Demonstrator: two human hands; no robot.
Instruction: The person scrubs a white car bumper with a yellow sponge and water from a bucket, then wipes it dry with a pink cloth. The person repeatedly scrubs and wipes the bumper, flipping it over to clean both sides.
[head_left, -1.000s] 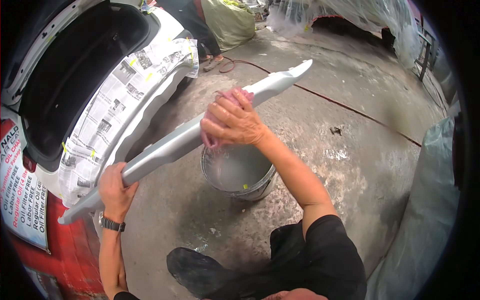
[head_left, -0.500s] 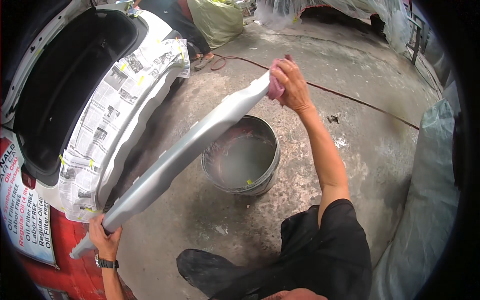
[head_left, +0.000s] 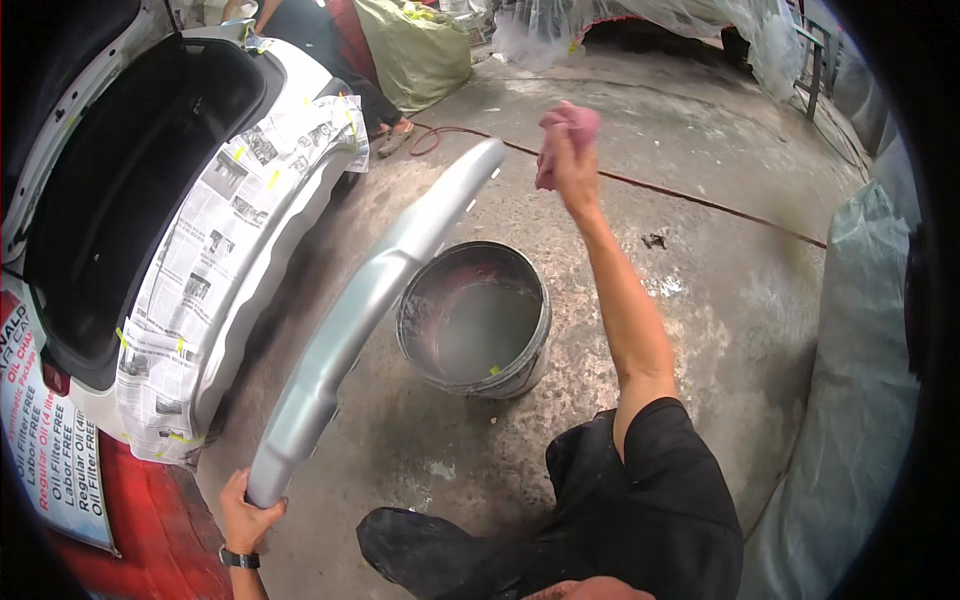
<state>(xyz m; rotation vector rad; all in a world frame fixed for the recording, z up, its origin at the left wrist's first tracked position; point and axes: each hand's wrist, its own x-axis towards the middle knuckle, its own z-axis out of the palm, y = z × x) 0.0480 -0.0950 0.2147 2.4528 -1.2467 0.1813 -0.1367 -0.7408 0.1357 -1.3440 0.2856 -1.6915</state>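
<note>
A long silver-grey bumper trim piece (head_left: 350, 310) slants up and away from the lower left, its smooth outer face turned upward. My left hand (head_left: 250, 512) grips its near end, thumb over the edge. Off to the right of the far end, my right hand (head_left: 574, 165) is raised, closed round a crumpled pink cloth (head_left: 570, 130). Cloth and trim are apart. Below and to the right of the trim stands a round bucket (head_left: 475, 320) of murky grey water, with a small yellow-green scrap near its rim.
A white car (head_left: 300, 70) with an open trunk stands at left, newspaper (head_left: 215, 240) taped over its rear. Someone's feet (head_left: 395, 138) show beyond it. A dark red hose (head_left: 700, 202) crosses the concrete. Plastic sheeting (head_left: 860, 400) drapes the right side.
The trim has rolled over to show its rounded face, and its far end has dropped left. My right hand with the cloth has come off that end.
</note>
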